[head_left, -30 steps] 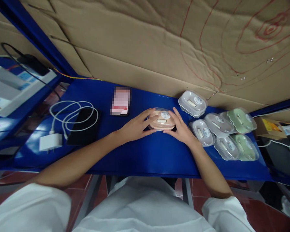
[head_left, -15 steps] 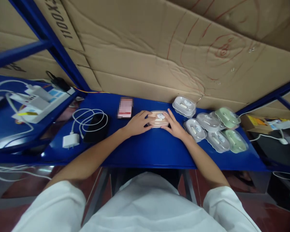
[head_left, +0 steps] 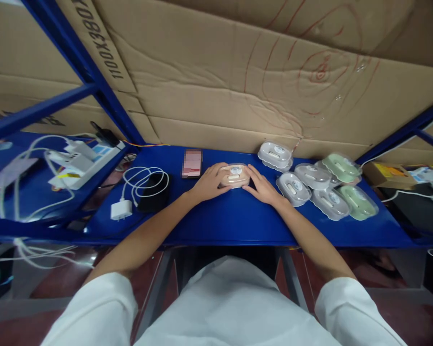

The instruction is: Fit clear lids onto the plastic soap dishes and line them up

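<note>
A peach-coloured oval plastic case (head_left: 234,177) lies flat on the blue table, under a clear cover with a round white label and a pale bar in the middle. My left hand (head_left: 211,183) grips its left end, fingers along the far side and thumb at the near edge. At the right end my right hand (head_left: 261,185) holds it the same way. Its two ends are partly covered by my fingers. Closest to my right hand is a grey case (head_left: 293,189) of the same shape.
More grey cases (head_left: 275,154) and green cases (head_left: 359,202) lie piled to the right. A phone (head_left: 192,163), a white charger (head_left: 121,210) with coiled cable and a dark flat object (head_left: 153,194) lie left. Cardboard (head_left: 202,110) walls the back; a power strip (head_left: 94,166) is far left.
The view has shifted slightly. My right fingers have moved off the label to the right end of the peach case. My left hand keeps its place at the left end.
</note>
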`<act>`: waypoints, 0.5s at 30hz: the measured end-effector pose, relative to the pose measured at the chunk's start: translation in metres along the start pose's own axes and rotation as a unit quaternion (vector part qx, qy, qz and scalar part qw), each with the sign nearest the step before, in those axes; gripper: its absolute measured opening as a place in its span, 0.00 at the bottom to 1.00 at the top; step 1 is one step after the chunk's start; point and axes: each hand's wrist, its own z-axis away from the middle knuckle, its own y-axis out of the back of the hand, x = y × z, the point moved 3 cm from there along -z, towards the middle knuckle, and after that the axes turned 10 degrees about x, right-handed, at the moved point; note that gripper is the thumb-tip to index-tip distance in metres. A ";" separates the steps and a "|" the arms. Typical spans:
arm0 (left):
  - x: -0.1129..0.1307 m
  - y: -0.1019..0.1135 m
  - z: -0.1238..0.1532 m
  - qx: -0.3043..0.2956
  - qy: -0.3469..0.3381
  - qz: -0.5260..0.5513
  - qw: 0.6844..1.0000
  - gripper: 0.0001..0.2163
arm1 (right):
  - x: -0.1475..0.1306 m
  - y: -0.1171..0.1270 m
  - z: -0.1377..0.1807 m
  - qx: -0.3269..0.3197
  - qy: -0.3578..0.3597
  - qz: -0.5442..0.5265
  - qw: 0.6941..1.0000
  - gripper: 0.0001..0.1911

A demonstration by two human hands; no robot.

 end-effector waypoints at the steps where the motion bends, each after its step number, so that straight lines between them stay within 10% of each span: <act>1: 0.001 0.000 0.002 -0.001 0.006 0.005 1.000 0.23 | -0.001 0.000 0.001 -0.002 0.002 -0.001 1.000 0.44; 15: 0.007 0.014 0.009 -0.019 0.067 0.044 0.997 0.20 | -0.007 -0.011 0.018 -0.004 -0.054 0.012 0.998 0.41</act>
